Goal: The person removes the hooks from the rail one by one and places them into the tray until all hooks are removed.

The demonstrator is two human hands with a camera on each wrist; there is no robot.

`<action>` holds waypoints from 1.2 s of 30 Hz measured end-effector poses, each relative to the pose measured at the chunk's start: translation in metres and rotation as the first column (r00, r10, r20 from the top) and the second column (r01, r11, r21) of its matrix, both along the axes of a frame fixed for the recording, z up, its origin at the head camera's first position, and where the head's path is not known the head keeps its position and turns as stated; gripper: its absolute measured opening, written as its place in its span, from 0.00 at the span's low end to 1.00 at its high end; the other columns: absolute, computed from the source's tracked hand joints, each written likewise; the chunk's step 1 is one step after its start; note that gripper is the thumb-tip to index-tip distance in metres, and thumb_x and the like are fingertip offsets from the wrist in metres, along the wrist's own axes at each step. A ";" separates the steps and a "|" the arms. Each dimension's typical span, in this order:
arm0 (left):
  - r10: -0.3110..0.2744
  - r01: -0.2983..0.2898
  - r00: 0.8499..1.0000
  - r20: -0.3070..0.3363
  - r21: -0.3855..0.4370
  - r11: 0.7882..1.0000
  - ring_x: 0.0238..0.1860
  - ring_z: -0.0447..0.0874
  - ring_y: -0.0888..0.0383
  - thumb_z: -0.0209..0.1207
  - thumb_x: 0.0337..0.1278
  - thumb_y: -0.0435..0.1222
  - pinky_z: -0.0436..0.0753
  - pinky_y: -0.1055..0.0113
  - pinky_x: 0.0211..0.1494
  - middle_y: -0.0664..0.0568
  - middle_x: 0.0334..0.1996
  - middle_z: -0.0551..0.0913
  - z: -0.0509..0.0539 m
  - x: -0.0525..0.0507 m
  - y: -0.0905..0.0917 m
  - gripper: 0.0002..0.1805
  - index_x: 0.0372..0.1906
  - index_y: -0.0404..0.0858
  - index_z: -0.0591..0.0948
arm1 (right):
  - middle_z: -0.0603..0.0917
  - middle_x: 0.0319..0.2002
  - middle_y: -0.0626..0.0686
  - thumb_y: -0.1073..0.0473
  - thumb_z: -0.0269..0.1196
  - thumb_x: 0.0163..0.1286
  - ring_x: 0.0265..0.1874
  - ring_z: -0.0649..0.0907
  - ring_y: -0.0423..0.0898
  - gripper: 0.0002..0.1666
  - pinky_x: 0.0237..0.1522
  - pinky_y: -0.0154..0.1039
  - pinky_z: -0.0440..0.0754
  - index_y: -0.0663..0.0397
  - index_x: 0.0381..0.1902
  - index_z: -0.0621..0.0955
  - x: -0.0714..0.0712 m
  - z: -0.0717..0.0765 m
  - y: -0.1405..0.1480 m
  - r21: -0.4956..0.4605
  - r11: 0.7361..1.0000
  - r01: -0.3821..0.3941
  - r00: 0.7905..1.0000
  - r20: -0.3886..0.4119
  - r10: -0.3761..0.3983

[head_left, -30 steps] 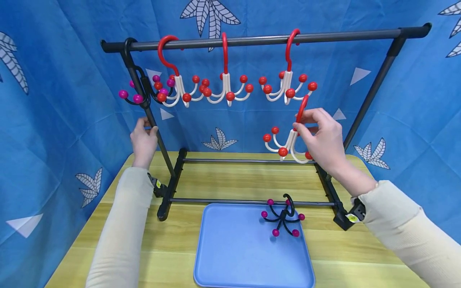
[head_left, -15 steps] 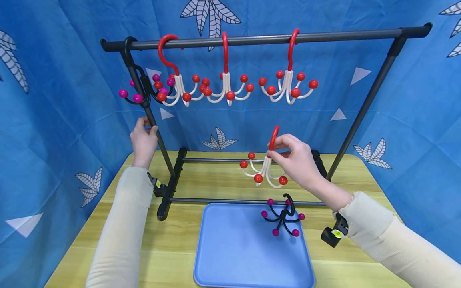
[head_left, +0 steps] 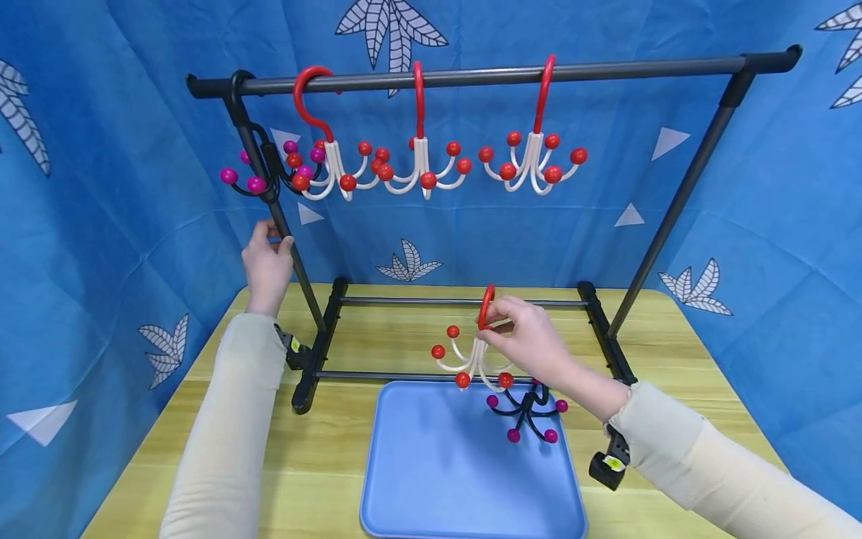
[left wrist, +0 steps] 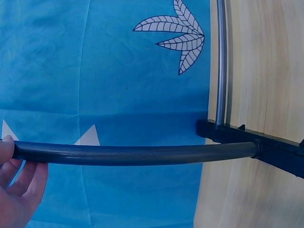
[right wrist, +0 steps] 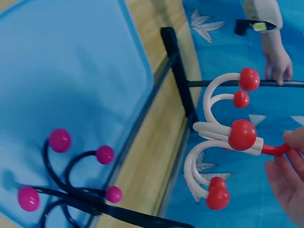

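Note:
My right hand (head_left: 525,337) pinches the red hook of a white multi-arm hanger (head_left: 477,358) with red ball tips. It hangs upright above the back edge of a blue tray (head_left: 417,471). The right wrist view shows thumb and fingers on the hook of this hanger (right wrist: 216,130). Just right of it, a black hanger (head_left: 527,408) with magenta balls lies on the tray, its hook partly hidden. My left hand (head_left: 266,262) holds the left post (head_left: 301,277) of a black rack, thumb and fingers around the tube in the left wrist view.
Three red-and-white hangers hang from the rack's top bar (head_left: 485,77): left (head_left: 332,161), middle (head_left: 421,161) and right (head_left: 534,157). Another black hanger (head_left: 269,161) hangs at the left end, overlapping the left one. Two low crossbars span the rack's feet behind the tray. Blue cloth (head_left: 761,195) surrounds the wooden table.
My right hand has brought the held hanger down and left, from beneath the right hanging one to above the tray's back edge. That hanging one has swayed slightly. My left hand stays on the post.

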State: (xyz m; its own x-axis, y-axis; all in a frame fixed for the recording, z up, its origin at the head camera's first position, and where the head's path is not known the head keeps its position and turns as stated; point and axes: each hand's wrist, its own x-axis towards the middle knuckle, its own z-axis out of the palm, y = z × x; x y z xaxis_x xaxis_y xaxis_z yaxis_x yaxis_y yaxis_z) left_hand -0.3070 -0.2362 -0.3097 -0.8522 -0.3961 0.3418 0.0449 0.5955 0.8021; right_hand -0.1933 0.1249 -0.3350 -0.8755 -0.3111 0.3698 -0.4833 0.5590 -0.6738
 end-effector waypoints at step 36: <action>0.000 -0.001 0.999 -0.040 -0.012 1.000 0.48 0.77 0.47 0.49 0.63 0.34 0.75 0.54 0.51 0.41 0.50 0.75 -0.003 -0.001 0.000 0.17 0.56 0.35 0.69 | 0.79 0.31 0.47 0.68 0.69 0.49 0.32 0.83 0.45 0.12 0.34 0.34 0.82 0.50 0.20 0.77 0.028 -0.089 -0.014 0.092 0.993 0.069 0.986 0.144 -0.082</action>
State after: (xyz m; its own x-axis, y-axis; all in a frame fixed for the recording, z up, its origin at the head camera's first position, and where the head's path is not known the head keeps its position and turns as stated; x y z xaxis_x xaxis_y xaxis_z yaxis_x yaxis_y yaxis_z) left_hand -0.3079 -0.2363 -0.3126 -0.8378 -0.3919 0.3801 0.0762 0.6054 0.7923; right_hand -0.1648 0.1109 -0.4236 -0.9406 -0.2675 0.2093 -0.3364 0.6493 -0.6820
